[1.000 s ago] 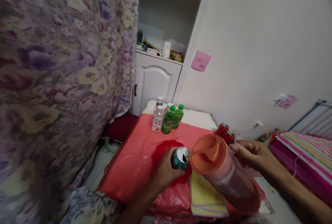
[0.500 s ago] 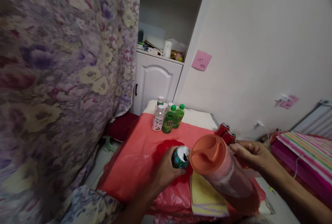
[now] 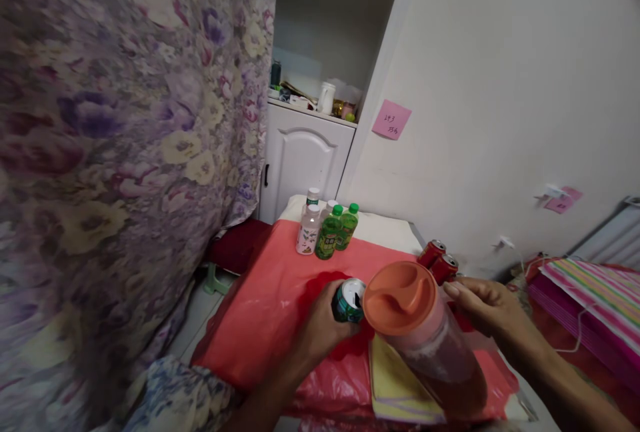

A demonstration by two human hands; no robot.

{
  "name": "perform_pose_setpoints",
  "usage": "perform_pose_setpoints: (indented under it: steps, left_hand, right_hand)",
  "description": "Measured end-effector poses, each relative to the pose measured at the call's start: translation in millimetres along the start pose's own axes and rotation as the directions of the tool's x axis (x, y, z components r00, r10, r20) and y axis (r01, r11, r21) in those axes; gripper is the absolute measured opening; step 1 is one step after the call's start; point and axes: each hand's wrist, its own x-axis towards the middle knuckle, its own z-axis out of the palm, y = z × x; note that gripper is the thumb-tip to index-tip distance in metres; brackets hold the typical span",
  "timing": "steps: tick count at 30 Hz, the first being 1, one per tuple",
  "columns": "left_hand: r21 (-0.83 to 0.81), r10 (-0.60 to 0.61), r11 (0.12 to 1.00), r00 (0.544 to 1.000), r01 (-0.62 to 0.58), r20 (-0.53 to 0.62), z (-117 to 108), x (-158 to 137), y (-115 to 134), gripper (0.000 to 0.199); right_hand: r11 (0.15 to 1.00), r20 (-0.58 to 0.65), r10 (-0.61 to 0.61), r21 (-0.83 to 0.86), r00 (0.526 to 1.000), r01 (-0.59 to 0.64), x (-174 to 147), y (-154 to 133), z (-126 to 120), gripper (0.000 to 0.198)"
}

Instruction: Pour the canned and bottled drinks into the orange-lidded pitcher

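My left hand point(image 3: 327, 325) is wrapped round a dark green drinks can point(image 3: 349, 309) with its top opening showing, above a red round thing point(image 3: 313, 285) on the table. My right hand point(image 3: 477, 299) is closed at the side of a clear pitcher point(image 3: 445, 359), apparently on its handle, which is mostly hidden. The pitcher has an orange lid point(image 3: 400, 299) and reddish-brown liquid inside. It leans left, its lid edge close beside the can's top. No stream of liquid can be made out between them.
Several bottles point(image 3: 327, 235) stand at the table's back left. Two red cans point(image 3: 437, 259) are at the right edge. A folded yellow cloth point(image 3: 400, 385) lies under the pitcher on the red table cover point(image 3: 250, 325). A floral curtain point(image 3: 150, 119) hangs on the left.
The whole view has shifted slightly. The pitcher's lower end has moved a little left, while its lid stays beside the can. Both hands keep their holds.
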Motion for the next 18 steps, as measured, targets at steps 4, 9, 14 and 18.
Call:
perform_pose_setpoints:
  steps: [4,9,14,18]
  left_hand:
    - [-0.009,0.006,1.0,1.0,-0.006,-0.002,-0.7,0.1,0.0,0.067]
    - [-0.04,0.004,0.999,1.0,-0.004,-0.009,-2.9,1.1,2.0,0.068]
    - [-0.102,-0.031,0.994,0.999,0.029,-0.015,-6.2,1.9,11.9,0.066]
    - [-0.12,-0.071,0.991,0.997,0.067,-0.032,-10.6,1.4,18.9,0.069]
  right_hand:
    - [1.0,-0.029,-0.003,-0.005,1.0,0.003,0.7,8.6,3.7,0.055]
    - [0.999,-0.1,-0.021,0.028,0.995,0.024,-0.2,11.2,10.3,0.061]
    - [0.992,-0.129,-0.009,0.125,0.992,0.026,-1.0,18.5,13.1,0.06]
    - [0.974,-0.144,-0.005,0.222,0.99,0.037,-2.1,30.5,11.8,0.057]
